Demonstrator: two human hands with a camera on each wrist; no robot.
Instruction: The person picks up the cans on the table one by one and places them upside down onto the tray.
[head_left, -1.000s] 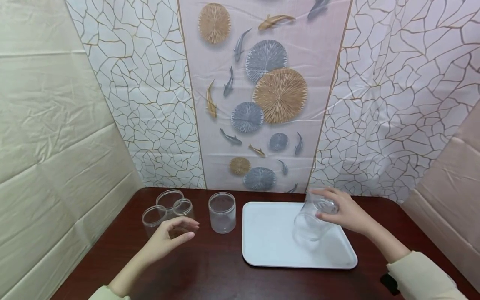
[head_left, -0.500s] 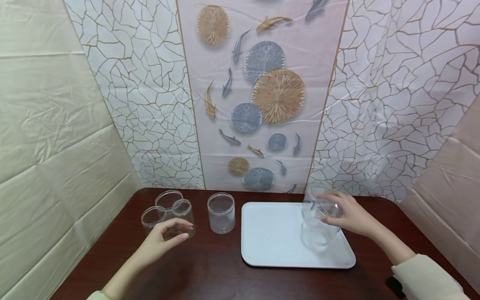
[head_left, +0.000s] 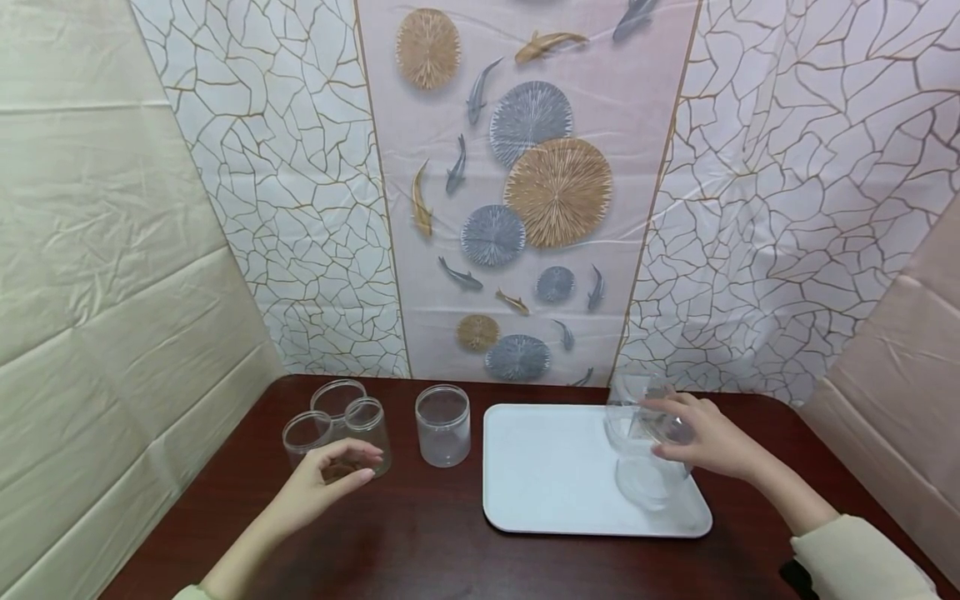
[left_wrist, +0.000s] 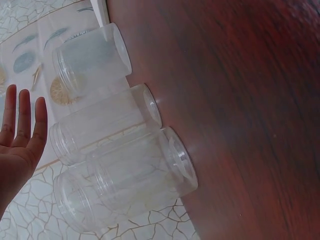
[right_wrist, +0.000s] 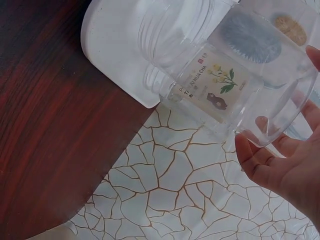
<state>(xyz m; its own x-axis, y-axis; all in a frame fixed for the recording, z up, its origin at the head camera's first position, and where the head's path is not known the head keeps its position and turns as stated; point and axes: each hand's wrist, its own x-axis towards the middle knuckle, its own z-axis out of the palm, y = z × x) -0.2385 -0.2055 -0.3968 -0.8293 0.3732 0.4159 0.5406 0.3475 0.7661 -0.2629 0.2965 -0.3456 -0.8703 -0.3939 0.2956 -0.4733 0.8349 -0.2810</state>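
Observation:
My right hand (head_left: 708,437) grips a clear plastic jar (head_left: 651,482) by its base end. That jar is upside down and tilted, its threaded mouth low over the right part of a white tray (head_left: 547,475). A printed label (right_wrist: 215,90) with yellow flowers shows through the clear plastic in the right wrist view. Another clear jar (head_left: 626,400) stands at the tray's back right, overlapped by the held one. My left hand (head_left: 318,487) hovers with loosely bent fingers and holds nothing. Close behind it stand three clear jars (head_left: 307,429) in a cluster, partly covered by the hand.
A single clear jar (head_left: 444,429) stands between the cluster and the tray. Everything rests on a dark red-brown table (head_left: 435,542). Patterned cloth (head_left: 525,250) hangs behind the table, and pale fabric walls (head_left: 112,333) rise on both sides.
My right hand has shifted right with the jar, whose mouth has moved toward the tray's right side. My left hand has drifted slightly left and down. The other jars have stayed put.

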